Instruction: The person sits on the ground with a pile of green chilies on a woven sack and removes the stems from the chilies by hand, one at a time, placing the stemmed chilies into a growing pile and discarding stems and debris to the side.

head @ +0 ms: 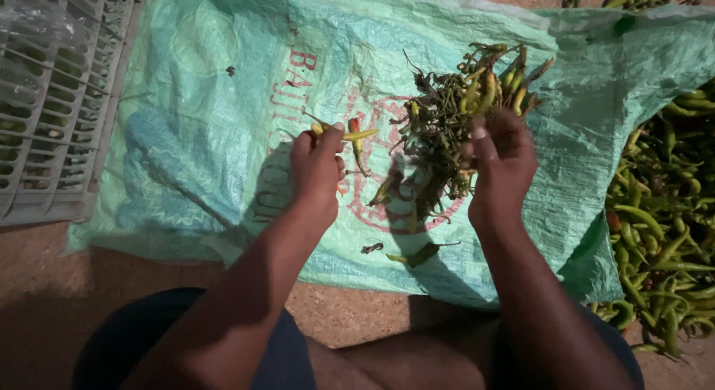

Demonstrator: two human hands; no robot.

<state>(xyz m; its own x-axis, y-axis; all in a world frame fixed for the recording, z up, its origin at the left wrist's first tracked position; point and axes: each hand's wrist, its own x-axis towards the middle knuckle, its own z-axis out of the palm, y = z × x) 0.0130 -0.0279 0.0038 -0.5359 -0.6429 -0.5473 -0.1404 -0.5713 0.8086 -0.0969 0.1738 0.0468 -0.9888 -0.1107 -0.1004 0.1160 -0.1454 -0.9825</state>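
Your left hand pinches a yellow-green chilli; your right hand grips a stem from the heap of stems on the green sack.

Both arms fwd, L grip & R grip pinched.

Woven plastic sack slightly shiny; plastic crate; glossy chillies.

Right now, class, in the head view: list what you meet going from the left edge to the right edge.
Grey plastic crate → green woven sack → left hand holding a yellowish chilli → small heap of stems and chillies → right hand → big pile of green chillies.
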